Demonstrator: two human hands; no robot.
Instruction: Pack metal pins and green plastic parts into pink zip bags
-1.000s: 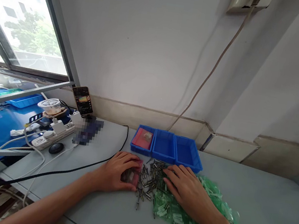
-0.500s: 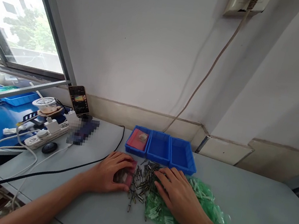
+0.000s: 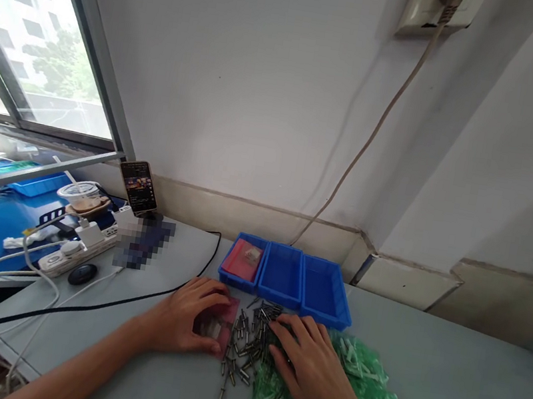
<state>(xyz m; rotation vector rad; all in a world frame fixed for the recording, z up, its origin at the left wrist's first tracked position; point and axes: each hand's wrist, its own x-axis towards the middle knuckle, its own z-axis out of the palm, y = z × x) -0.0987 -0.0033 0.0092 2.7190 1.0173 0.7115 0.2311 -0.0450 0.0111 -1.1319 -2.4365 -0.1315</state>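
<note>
My left hand (image 3: 191,317) rests on the table, its fingers and thumb curved around a small pink plastic bag (image 3: 227,328); something pale shows in the bag, partly covered by the hand. Just right of the bag lies a loose pile of small metal rivets (image 3: 243,344). Over the pile's right edge is my right hand (image 3: 305,357), palm down with fingers apart, fingertips at the rivets. Whether a rivet is under those fingertips cannot be seen. Beneath and beside the right forearm spreads a crumpled green plastic bag (image 3: 364,377) with packed small parts in it.
Behind the pile stand three joined blue trays (image 3: 283,275); another pink bag (image 3: 243,260) lies in the left one. A black cable (image 3: 129,302) crosses the table at left, near a power strip (image 3: 79,251), a round black object (image 3: 82,274) and a propped phone (image 3: 140,186).
The view has tilted slightly, so the table sits lower in the picture. Both hands keep nearly the same places, the left at the pink bag and the right at the rivets.
</note>
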